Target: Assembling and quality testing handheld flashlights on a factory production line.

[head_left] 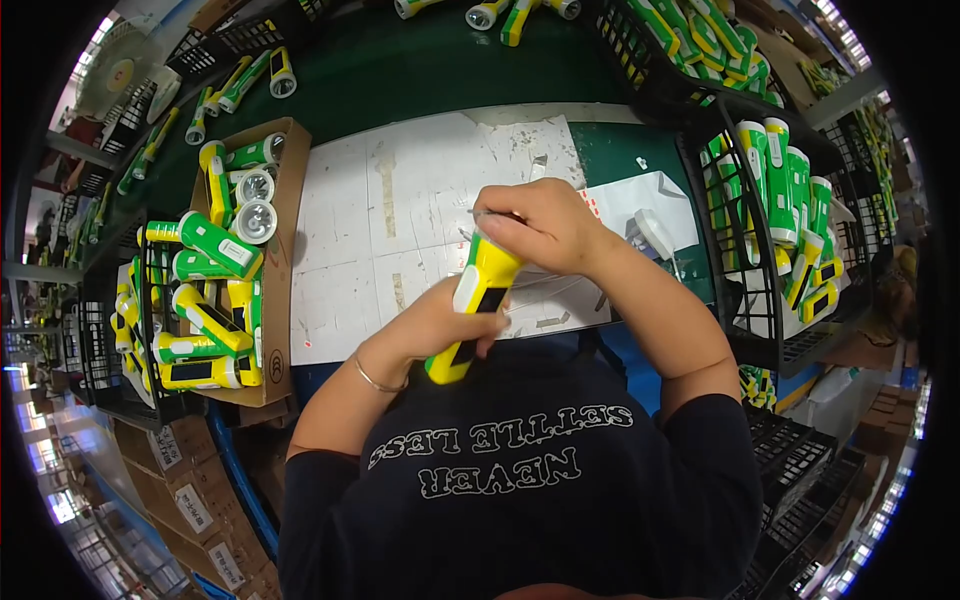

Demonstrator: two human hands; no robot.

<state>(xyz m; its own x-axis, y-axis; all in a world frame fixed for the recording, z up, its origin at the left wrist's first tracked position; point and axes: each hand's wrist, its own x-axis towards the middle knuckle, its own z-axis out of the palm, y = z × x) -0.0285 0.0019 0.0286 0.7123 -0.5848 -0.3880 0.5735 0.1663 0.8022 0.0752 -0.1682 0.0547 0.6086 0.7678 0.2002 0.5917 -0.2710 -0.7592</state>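
A yellow and green flashlight [487, 268] with dark panels on its side slants in front of my chest, its wide head up and away from me. My left hand [432, 318] wraps its body, thumb across the side. Over the head end my right hand [548, 225] is closed, with fingers curled over the rim; what lies under them is hidden. White paper [345, 230], marked and taped, covers the worktop below both hands.
On the left stands a cardboard box [290, 190] of flashlights beside a black crate. More flashlights fill black crates [735, 220] on the right and at the back right. A small white part [655, 235] lies on a paper sheet right of my hands. Loose flashlights [283, 75] rest on the green table [400, 75].
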